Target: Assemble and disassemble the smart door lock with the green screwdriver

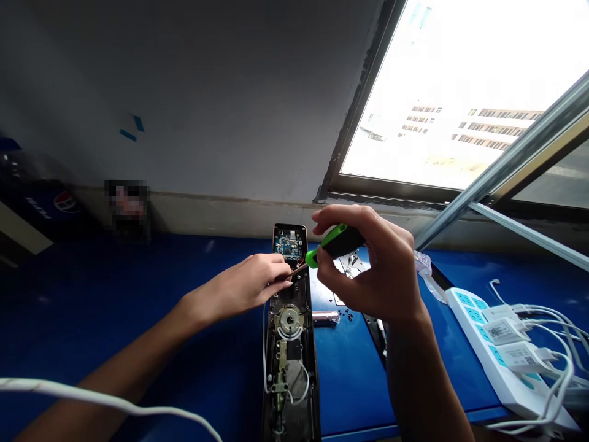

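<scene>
A long, narrow black device housing (304,294) lies open on the blue table, pointing away from me. At its far end shows a blue circuit board (291,245); nearer sit a round metal part (290,320) and a metal lock-like mechanism with white wires. My right hand (368,264) grips a green and black screwdriver (339,240), its shaft slanting down left into the housing below the board. My left hand (257,279) reaches across the housing, fingers pinched together by the screwdriver's tip. Whatever those fingers hold is too small to make out.
Small dark screws (347,315) and a pinkish wrapped bar (325,317) lie right of the housing. Farther right, a white power strip (483,344) carries several chargers and cables. A white cable (115,402) crosses the lower left. Behind are a wall and a window.
</scene>
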